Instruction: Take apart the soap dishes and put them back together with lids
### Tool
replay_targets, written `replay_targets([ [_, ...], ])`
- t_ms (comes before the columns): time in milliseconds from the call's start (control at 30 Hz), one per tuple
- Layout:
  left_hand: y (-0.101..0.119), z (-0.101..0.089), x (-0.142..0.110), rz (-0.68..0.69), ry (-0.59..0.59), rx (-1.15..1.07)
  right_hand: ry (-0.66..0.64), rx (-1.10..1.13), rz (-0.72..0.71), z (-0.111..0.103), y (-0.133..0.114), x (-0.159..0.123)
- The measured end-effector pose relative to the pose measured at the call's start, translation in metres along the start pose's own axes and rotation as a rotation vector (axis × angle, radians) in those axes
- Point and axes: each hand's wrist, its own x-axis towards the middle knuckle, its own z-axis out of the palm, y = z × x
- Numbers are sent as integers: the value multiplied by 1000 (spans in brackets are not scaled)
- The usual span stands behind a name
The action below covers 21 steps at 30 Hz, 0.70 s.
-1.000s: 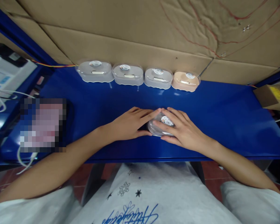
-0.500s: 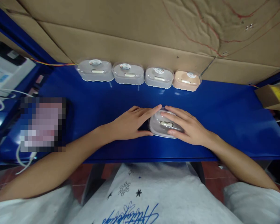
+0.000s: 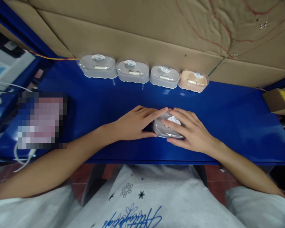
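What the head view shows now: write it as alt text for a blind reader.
A bare left hand and right hand hold a grey, clear-lidded container on a blue table. Behind it, four similar containers stand in a row along a cardboard wall: three grey, and a peach one at the right end.

Front box [image 3: 160, 128] gry, wht label [image 3: 174, 120]; 3 rear boxes [image 3: 133, 77] gry, end box [image 3: 192, 85] peach; tabletop [image 3: 104, 98] blue; shirt [image 3: 171, 186] w/ blk stars [image 3: 141, 194].

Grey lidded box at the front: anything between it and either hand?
Nothing visible: the right hand lies over the grey lidded box, the left hand frames its left end. The row of four boxes sits farther back.
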Motion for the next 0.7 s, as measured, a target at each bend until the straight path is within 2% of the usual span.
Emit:
replay_targets([
  [400, 2, -2, 3, -10, -51, 31, -48, 6, -2, 1, 0, 3],
  [700, -1, 1, 0, 16, -47, 72, -101, 46, 2, -9, 6, -1],
])
